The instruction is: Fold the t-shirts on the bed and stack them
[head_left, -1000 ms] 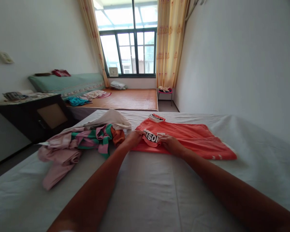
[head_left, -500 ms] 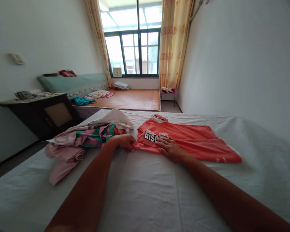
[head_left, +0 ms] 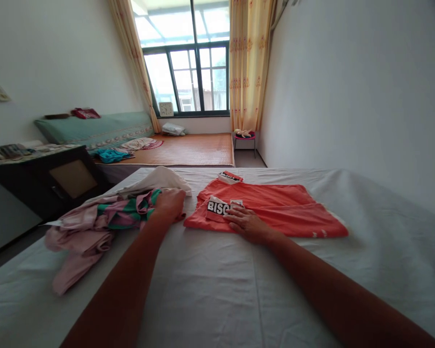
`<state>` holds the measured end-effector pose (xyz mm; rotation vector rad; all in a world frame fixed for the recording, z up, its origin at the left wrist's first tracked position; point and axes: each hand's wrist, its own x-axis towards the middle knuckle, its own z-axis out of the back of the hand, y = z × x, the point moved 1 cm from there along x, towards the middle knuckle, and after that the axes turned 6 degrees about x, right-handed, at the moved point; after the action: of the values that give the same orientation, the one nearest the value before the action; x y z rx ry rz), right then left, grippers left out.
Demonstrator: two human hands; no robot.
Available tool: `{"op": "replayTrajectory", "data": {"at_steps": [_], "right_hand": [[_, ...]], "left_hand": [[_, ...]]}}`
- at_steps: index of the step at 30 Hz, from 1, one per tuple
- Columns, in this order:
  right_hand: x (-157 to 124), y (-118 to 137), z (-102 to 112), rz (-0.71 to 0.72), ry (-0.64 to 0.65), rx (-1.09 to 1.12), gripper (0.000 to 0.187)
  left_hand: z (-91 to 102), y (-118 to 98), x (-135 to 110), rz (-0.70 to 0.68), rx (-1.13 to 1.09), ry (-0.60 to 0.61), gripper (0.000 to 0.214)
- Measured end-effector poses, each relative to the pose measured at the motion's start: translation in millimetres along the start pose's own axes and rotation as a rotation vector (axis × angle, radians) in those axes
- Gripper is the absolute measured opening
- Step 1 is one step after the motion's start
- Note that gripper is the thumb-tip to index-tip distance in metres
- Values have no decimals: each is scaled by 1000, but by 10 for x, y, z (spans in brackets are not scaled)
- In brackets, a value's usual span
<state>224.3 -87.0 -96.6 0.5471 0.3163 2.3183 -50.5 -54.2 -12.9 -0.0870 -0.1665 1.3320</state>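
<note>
An orange-red shirt (head_left: pixel 275 198), folded over lengthwise, lies on the white bed sheet (head_left: pixel 210 280). Black-and-white lettering shows on its left part. My right hand (head_left: pixel 246 223) rests flat on this shirt beside the lettering, fingers stretched out. Left of the shirt is a heap of clothes: a pink garment (head_left: pixel 83 237), a green-and-purple patterned piece (head_left: pixel 125 212) and a cream cloth (head_left: pixel 159 180). My left hand (head_left: pixel 169 204) is at the right edge of that heap, apart from the shirt. Its fingertips are hidden, so whether they grip any cloth does not show.
A dark cabinet (head_left: pixel 39 174) with small items on top stands to the left. Beyond my bed is another bed with a brown mat (head_left: pixel 195 150), under a window. A pink stool (head_left: pixel 244 137) with a doll on it stands by the curtain (head_left: pixel 248 72).
My left hand has let go of the shirt's left corner and moved left and up to the heap. My right hand stays flat on the shirt. The view has turned slightly right.
</note>
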Motion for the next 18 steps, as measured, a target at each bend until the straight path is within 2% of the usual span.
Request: {"op": "replayTrajectory", "data": {"at_steps": [2,4,6,8,11,14,18], "right_hand": [[7,-9,-14,9,-20,5,42],[13,-26,-21,32,-42,24,42],[5,-71,-9,31,-82,42,44],[-29,-162,25,-41,-116,18,46],[-136,-394,107,-269,-81,-93,56],[-273,-682,217,-481,-25,-175,65],[-459,-1053,399,-676,-62,-235,59]], "left_hand": [[-156,-313,28,-97,11,-162,37],[-399,-607,48,-354,-25,-210,42],[-660,-767,61,-464,11,-187,42],[-873,-778,70,-460,54,-141,47],[-1042,-658,86,-422,82,-100,51],[-1076,-574,102,-431,85,-109,50],[-1057,-583,104,-455,93,-139,50]]}}
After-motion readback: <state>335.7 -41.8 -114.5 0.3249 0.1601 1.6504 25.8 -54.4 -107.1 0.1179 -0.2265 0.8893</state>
